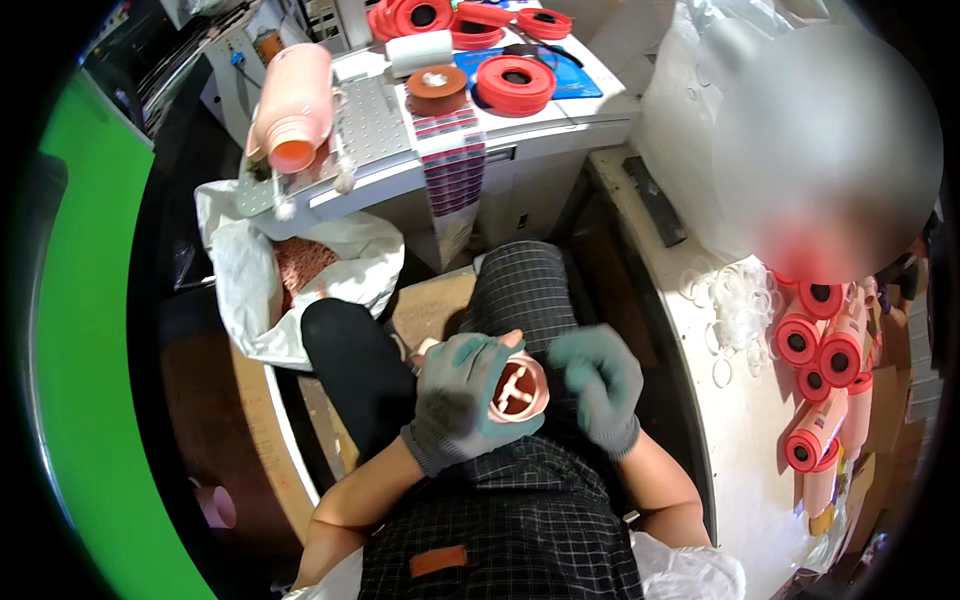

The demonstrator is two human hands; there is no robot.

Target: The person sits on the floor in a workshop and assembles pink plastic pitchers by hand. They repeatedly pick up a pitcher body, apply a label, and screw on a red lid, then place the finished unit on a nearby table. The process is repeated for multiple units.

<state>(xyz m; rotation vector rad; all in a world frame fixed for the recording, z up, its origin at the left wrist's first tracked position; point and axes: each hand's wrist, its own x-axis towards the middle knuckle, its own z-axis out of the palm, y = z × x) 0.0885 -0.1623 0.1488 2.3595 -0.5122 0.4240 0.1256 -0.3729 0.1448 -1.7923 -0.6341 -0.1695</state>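
Note:
My left hand (463, 400), in a grey knit glove with a green coating, wraps round a pink plastic bottle (541, 386) above my lap. Its round mouth faces up toward me, and a pale pink branching strip (514, 386) lies across the opening. Most of the bottle's body is hidden under the glove. My right hand (599, 385), gloved the same way, hovers just right of the mouth, apart from it. Motion smears its fingers, so whether they pinch anything is unclear.
A larger pink bottle (297, 100) lies on the perforated metal plate ahead. Red ring-shaped parts (515, 84) and a brown tape roll (437, 90) sit beside it. Below is a white sack (245, 290) of pink granules. White rings (740, 300) and several red-capped bottles (818, 430) cover the right-hand table.

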